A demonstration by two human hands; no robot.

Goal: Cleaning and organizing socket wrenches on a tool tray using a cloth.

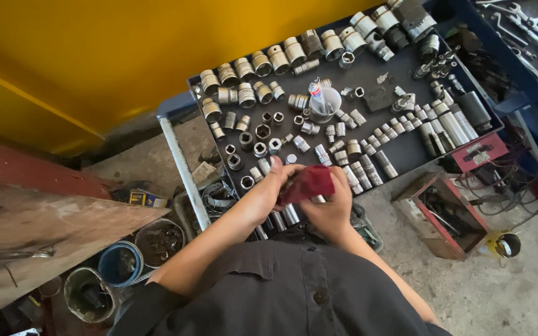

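Both my hands, left hand (268,186) and right hand (330,208), close together on a dark red crumpled cloth (306,183) at the near edge of the black tool tray (406,149), chrome steel sockets (281,216) lying just beneath them.
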